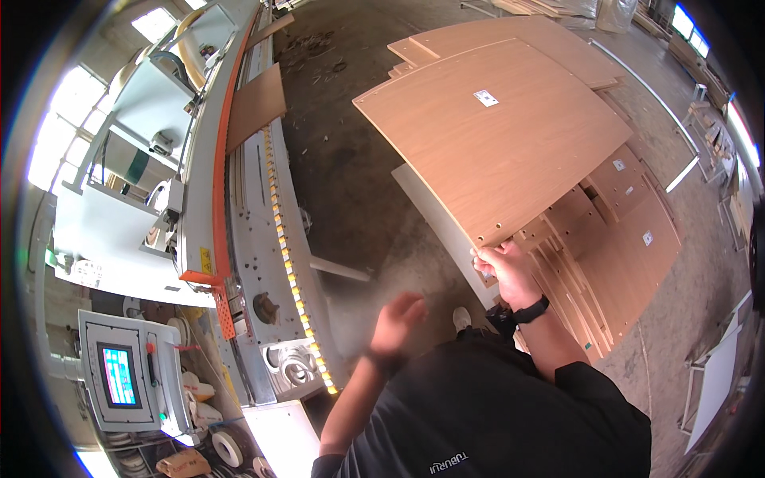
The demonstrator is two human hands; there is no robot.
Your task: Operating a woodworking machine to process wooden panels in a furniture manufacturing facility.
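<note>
My right hand (pixel 510 272) pinches the near corner of a large brown wood-grain panel (pixel 498 143). A small white label (pixel 485 98) is stuck on the panel, and two round holes show close to the held corner. This panel lies slanted over a stack of similar boards (pixel 629 247). My left hand (pixel 400 323) hangs in the air between the machine and the stack, apart from both. Motion blurs its fingers, so I cannot tell how they are set.
On the left runs a long machine (pixel 227 159) with an orange edge and a row of yellow rollers (pixel 288 271). Brown boards (pixel 259 105) rest along it. A control box with a lit screen (pixel 119 374) stands at the lower left. A pale board (pixel 434 219) lies below the stack's left side.
</note>
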